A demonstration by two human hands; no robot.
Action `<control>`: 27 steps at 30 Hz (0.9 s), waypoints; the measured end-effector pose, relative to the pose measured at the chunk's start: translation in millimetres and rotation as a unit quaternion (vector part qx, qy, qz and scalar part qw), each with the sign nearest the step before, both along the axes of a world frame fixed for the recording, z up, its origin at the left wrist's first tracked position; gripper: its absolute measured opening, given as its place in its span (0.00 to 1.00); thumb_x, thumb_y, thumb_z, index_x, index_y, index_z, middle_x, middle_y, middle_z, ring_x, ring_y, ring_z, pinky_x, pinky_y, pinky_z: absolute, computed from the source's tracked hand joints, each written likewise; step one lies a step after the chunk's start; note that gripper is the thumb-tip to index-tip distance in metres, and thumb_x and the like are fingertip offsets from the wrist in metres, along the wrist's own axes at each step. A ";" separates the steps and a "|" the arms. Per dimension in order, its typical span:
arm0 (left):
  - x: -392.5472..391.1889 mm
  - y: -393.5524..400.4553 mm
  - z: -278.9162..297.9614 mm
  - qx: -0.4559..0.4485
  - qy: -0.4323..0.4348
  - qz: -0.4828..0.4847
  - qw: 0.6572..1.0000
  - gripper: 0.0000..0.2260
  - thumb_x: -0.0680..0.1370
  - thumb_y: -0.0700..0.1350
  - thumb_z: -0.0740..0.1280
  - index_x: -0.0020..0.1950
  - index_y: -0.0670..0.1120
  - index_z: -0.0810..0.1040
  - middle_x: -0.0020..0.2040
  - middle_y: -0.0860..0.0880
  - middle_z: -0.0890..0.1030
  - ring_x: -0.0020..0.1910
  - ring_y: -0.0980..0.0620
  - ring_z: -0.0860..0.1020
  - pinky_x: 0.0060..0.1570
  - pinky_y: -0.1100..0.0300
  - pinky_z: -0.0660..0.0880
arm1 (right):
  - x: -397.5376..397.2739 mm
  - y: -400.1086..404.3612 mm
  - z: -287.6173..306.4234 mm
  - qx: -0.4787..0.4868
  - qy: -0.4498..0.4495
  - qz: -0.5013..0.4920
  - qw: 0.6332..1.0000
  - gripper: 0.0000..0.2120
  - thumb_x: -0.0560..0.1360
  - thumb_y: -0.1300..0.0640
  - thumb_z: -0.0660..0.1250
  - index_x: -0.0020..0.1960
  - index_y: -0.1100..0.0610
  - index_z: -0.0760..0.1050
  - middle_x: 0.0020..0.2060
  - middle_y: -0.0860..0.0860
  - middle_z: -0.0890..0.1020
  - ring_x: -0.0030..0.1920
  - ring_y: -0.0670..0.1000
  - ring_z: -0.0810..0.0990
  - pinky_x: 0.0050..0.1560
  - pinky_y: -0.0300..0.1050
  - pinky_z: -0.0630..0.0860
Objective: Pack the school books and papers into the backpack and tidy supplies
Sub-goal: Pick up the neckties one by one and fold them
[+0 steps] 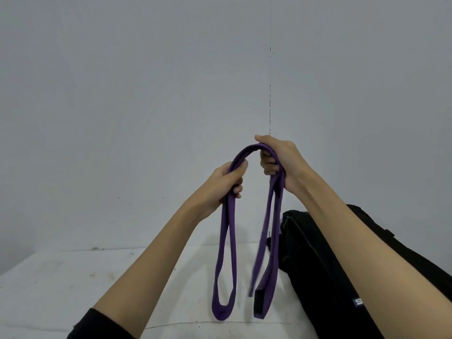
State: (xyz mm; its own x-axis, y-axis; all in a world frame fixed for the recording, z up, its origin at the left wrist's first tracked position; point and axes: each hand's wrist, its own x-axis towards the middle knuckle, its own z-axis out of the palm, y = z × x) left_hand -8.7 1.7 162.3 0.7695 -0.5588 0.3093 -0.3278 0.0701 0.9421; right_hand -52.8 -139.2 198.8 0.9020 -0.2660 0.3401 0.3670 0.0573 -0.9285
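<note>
Both hands are up in the air gripping a purple strap. Left hand and right hand each curl their fingers round it, loops dangling down beside the black backpack on the white table.

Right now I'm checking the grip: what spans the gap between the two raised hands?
In the head view, an arched stretch of the purple strap bridges the left hand and right hand; nothing else lies between them.

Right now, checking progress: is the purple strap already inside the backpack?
No: both hands hold the strap up in the air beside the backpack.
</note>
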 end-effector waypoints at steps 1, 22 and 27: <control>1.0 0.1 3.6 -0.026 0.024 0.005 0.999 0.09 0.80 0.49 0.62 0.42 0.48 0.67 0.30 0.53 0.65 0.27 0.56 0.65 0.34 0.62 0.69 | -0.2 0.0 -2.0 0.001 0.002 0.002 1.000 0.21 0.76 0.55 0.66 0.27 0.56 0.62 0.22 0.49 0.61 0.21 0.47 0.57 0.22 0.37 0.55; -6.4 -10.2 25.0 -0.062 0.004 0.062 0.996 0.10 0.79 0.40 0.55 0.38 0.45 0.68 0.27 0.52 0.66 0.24 0.55 0.64 0.30 0.61 0.64 | -1.6 24.2 -34.2 0.026 -0.051 -0.002 0.998 0.16 0.81 0.54 0.60 0.37 0.60 0.73 0.23 0.49 0.75 0.25 0.48 0.71 0.28 0.39 0.71; -3.7 -10.0 26.2 -0.051 -0.021 0.063 0.996 0.13 0.79 0.42 0.55 0.34 0.43 0.66 0.26 0.51 0.67 0.25 0.53 0.65 0.29 0.60 0.66 | -3.9 31.0 -36.4 0.029 -0.067 0.039 0.997 0.14 0.80 0.52 0.61 0.43 0.61 0.77 0.31 0.52 0.81 0.28 0.47 0.77 0.32 0.39 0.75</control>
